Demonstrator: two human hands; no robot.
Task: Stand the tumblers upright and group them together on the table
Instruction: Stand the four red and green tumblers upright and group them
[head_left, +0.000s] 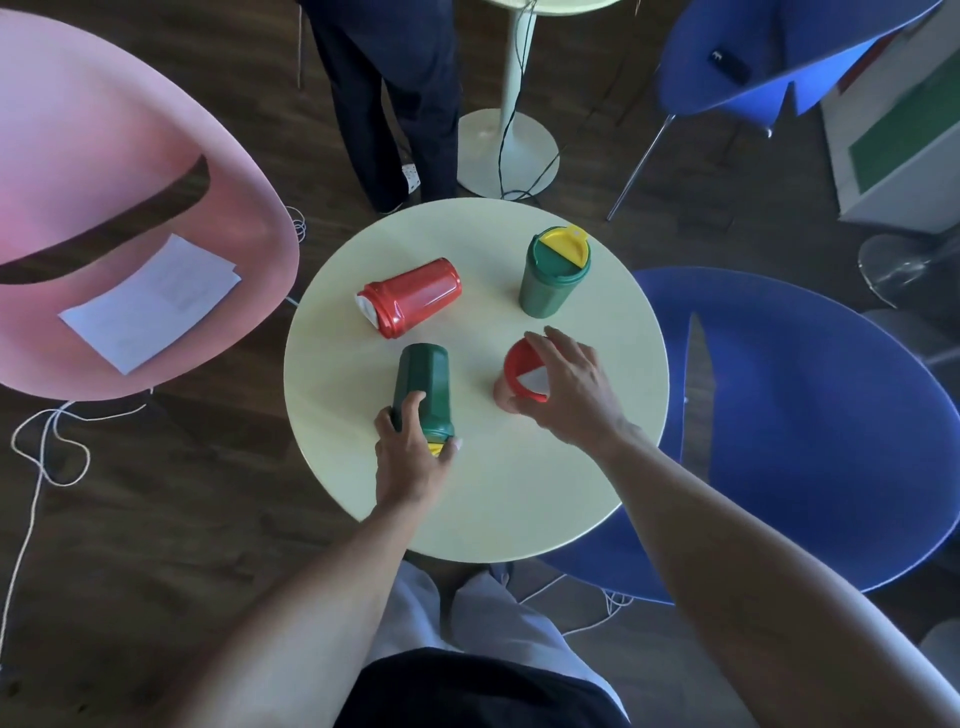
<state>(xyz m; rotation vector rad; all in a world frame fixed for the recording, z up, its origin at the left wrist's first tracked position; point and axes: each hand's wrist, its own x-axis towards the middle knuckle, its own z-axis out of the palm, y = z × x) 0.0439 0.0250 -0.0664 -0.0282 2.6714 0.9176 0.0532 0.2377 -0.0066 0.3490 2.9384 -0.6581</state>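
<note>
On the round pale table (519, 493) are several tumblers. A green tumbler (422, 384) lies on its side with its yellow lid toward me, and my left hand (410, 452) grips it at the lid end. A red tumbler (521, 375) with a red and white lid stands upright, and my right hand (569, 389) is closed around its top. Another red tumbler (410, 296) lies on its side at the left rear. A second green tumbler (553, 273) with a yellow and green lid stands upright at the rear right.
A pink chair (104, 171) with a sheet of paper (150, 301) stands to the left, and a blue chair (810, 431) stands to the right. A person's legs (389, 104) are just beyond the table. White cord (41, 457) lies on the dark wooden floor.
</note>
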